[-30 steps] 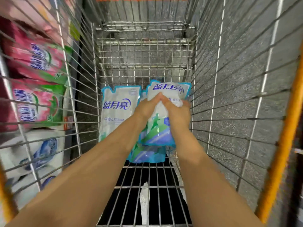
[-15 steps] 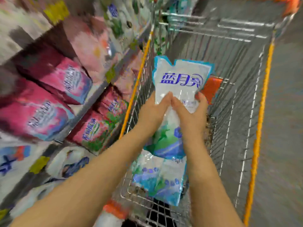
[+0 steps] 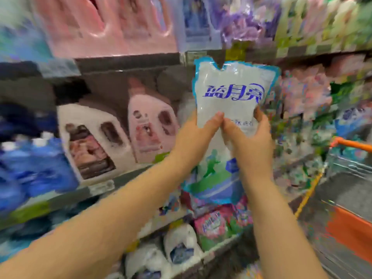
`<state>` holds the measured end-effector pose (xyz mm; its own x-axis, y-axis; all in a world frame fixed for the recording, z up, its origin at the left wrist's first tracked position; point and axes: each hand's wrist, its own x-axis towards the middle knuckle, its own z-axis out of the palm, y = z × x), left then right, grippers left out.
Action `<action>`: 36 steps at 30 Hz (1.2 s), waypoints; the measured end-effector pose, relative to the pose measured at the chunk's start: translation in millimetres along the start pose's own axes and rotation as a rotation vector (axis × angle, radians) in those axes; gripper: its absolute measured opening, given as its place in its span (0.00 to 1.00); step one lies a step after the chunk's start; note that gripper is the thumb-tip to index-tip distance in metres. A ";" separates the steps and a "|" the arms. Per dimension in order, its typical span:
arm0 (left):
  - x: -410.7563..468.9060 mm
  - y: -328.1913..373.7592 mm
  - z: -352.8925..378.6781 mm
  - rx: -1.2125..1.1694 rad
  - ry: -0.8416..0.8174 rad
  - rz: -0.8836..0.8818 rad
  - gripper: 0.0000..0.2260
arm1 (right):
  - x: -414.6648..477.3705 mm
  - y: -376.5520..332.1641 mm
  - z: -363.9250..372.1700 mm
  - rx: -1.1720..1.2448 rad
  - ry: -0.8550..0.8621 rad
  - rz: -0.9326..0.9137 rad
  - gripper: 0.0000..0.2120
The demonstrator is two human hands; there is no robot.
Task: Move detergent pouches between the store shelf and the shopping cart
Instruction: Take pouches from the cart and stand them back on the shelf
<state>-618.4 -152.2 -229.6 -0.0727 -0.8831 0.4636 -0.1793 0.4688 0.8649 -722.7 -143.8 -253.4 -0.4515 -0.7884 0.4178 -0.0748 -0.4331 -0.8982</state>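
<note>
Store shelf [image 3: 96, 190], shopping cart [image 3: 350, 146], and a detergent pouch [image 3: 231, 81] held up in 2 hands.
The blurred shelf carries pink and white jugs [image 3: 149, 121], with the cart at the right edge. The upright pouch is in the air before the shelf. The left hand [image 3: 193, 137] and right hand [image 3: 251, 141] grip its middle, fingers curled round its sides.

Heavy motion blur across the shelf: the pale pink plastic jugs [image 3: 149, 125] are mushy blocks, labels unreadable. The white-and-blue plastic detergent pouch [image 3: 233, 81] has its middle covered by the left hand [image 3: 196, 135] and right hand [image 3: 251, 143], with the fingers tucked out of sight behind it and the small print illegible. The orange-rimmed wire shopping cart [image 3: 354, 145] is sliced off at the right edge.
</note>
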 end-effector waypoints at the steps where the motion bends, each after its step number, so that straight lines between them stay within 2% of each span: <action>1: -6.0 12.0 -32.0 0.025 0.048 0.024 0.14 | -12.3 -16.2 26.7 0.017 -0.042 -0.025 0.37; 4: -27.5 42.5 -121.2 0.059 0.163 0.061 0.18 | -50.3 -59.4 99.6 0.118 -0.162 -0.065 0.39; 8: -53.3 74.4 -222.8 0.116 0.330 0.097 0.30 | -92.1 -107.1 186.1 0.225 -0.345 -0.077 0.30; 10: -59.4 87.1 -266.4 0.141 0.426 0.099 0.32 | -109.2 -129.9 226.2 0.273 -0.427 -0.078 0.37; 11: -60.8 92.5 -285.3 0.154 0.468 0.112 0.31 | -116.8 -142.5 242.9 0.285 -0.455 -0.077 0.40; 14: -57.1 103.4 -337.3 0.180 0.588 0.157 0.23 | -127.2 -167.8 292.6 0.296 -0.531 -0.132 0.38; 19: -28.9 116.4 -389.0 0.302 0.636 0.295 0.10 | -116.8 -191.0 353.8 0.389 -0.590 -0.183 0.36; 23: 4.3 128.8 -428.1 0.317 0.689 0.385 0.10 | -100.2 -212.7 406.7 0.475 -0.617 -0.236 0.41; 30: 55.8 131.9 -499.1 0.215 0.818 0.529 0.20 | -72.0 -248.2 486.4 0.464 -0.680 -0.331 0.40; 36: 102.3 125.7 -554.4 0.201 0.876 0.587 0.18 | -55.9 -259.4 550.0 0.430 -0.650 -0.362 0.43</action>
<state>-104.6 -172.4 33.2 0.5148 -0.1609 0.8421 -0.5093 0.7328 0.4514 -189.1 -227.6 31.3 0.1444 -0.6063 0.7820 0.2864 -0.7308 -0.6196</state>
